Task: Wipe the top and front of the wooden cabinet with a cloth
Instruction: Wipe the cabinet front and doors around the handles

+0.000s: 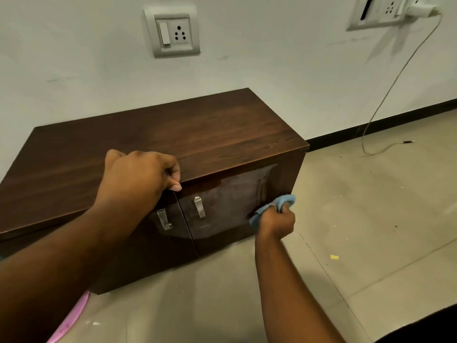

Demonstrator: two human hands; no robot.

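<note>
A low dark wooden cabinet point(197, 134) stands on the floor against the white wall, with two doors and two metal handles point(199, 206) on its front. My left hand point(138, 177) rests on the top's front edge, fingers curled over the edge above the gap between the doors. My right hand point(277, 222) grips a bunched light blue cloth point(284, 201) pressed against the lower right part of the right door. That door shows smeared damp streaks point(257, 184).
A white cable point(385, 95) hangs from a plug in the wall socket at top right and trails on the tiled floor point(371, 219) right of the cabinet. A second socket point(173, 33) sits above the cabinet. A pink object point(71, 318) lies at bottom left.
</note>
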